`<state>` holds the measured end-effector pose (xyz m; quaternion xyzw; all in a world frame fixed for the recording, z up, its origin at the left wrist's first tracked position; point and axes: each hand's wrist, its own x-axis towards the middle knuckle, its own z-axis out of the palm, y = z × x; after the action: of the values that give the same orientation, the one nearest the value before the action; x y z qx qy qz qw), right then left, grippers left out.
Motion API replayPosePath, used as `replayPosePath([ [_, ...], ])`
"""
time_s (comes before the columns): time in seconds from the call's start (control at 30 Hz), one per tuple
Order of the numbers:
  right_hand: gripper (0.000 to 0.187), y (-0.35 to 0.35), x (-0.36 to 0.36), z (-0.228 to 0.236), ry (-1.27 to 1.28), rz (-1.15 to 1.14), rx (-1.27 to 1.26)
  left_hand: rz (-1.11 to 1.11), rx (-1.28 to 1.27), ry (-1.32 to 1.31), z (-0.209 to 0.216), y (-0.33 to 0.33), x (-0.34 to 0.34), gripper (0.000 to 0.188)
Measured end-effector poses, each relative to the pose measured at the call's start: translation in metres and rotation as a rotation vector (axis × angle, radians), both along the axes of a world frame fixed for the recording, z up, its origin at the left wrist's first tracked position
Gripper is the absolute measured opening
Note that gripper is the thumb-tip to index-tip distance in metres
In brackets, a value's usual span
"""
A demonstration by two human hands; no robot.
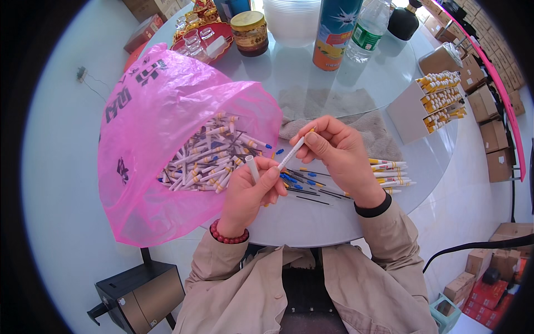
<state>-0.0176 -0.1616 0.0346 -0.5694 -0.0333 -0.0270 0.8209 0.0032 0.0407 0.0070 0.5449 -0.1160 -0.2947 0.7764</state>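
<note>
A slim white pen barrel [291,155], finely marked along its length, slants between the left hand [247,192] and the right hand [343,157] as I watch from a distance. Its lower end meets the left fingertips; its upper end, where I make out a touch of yellow, is pinched between the right thumb and fingers and leans to the right. Gripped in the same left hand I see a plain white tube [252,166], thicker, its round top projecting above the fingers and tipped left, its lower part hidden from me. The two pieces are apart.
</note>
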Motion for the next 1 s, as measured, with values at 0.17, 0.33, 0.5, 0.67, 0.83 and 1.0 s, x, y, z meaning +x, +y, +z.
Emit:
replayPosePath([
  [0.17, 0.014, 0.001, 0.0, 0.0, 0.019, -0.009, 0.001, 0.023, 0.007, -0.01, 0.0, -0.001, -0.001, 0.019],
  [0.33, 0.014, -0.001, -0.002, 0.002, 0.037, 0.002, -0.038, 0.03, 0.039, -0.016, 0.003, -0.001, -0.002, 0.019],
  [0.5, 0.014, -0.001, -0.002, 0.004, 0.029, -0.027, -0.035, -0.017, 0.012, -0.02, 0.0, 0.0, -0.002, 0.021],
  [0.67, 0.014, -0.002, 0.0, 0.001, 0.069, -0.012, 0.055, -0.045, -0.174, 0.007, -0.007, 0.001, 0.001, 0.037],
  [0.83, 0.015, -0.005, 0.003, -0.003, 0.079, 0.009, 0.142, 0.002, -0.214, 0.065, -0.002, -0.001, 0.002, 0.054],
  [1.0, 0.017, -0.009, 0.003, -0.005, 0.089, -0.005, 0.217, 0.211, -0.015, -0.107, 0.008, 0.011, -0.001, 0.046],
])
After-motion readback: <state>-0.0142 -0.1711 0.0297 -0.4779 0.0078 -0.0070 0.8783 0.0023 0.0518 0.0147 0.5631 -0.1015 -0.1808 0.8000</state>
